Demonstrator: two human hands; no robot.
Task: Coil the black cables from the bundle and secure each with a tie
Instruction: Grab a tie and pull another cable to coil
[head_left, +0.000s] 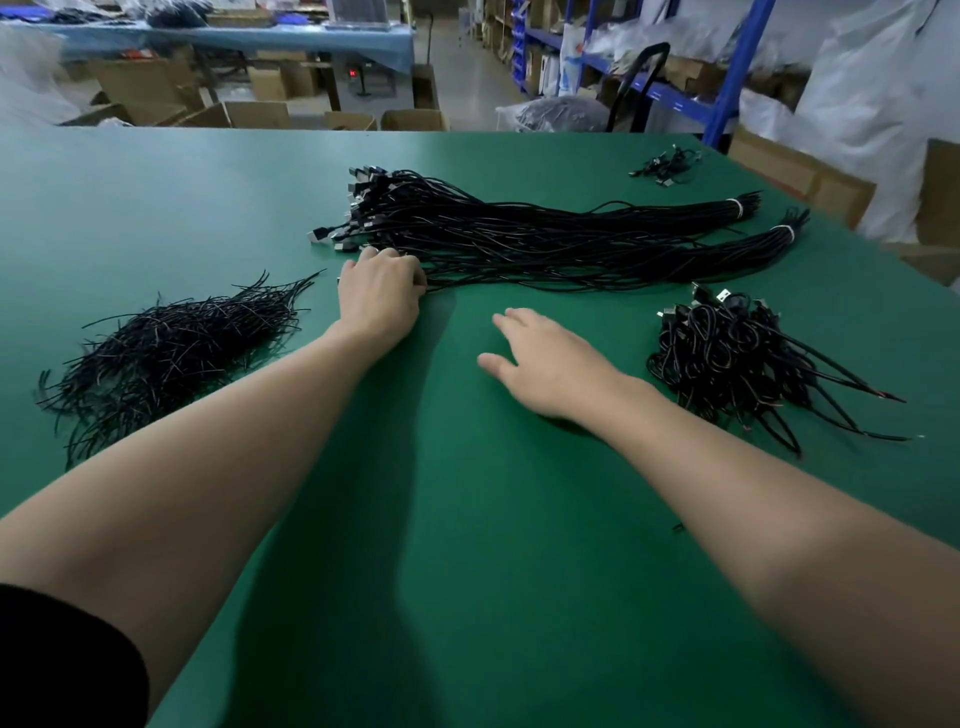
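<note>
The left hand (382, 296) has a closed grip on the bundle (545, 239) at its near edge, the right hand (550, 364) slack-fingered beside it, so tangled strands may drag along.

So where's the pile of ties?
In the head view, the ties lie heaped at the left of the table, just left of the left hand gripping the bundle.

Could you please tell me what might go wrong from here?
The left hand grips strands at the near edge of the bundle, where cables cross loosely; pulling may drag out several, tangled.
Its far ends are bound by white bands, so a cable might snag.
The right hand is open, off the bundle, which could slide.
</note>
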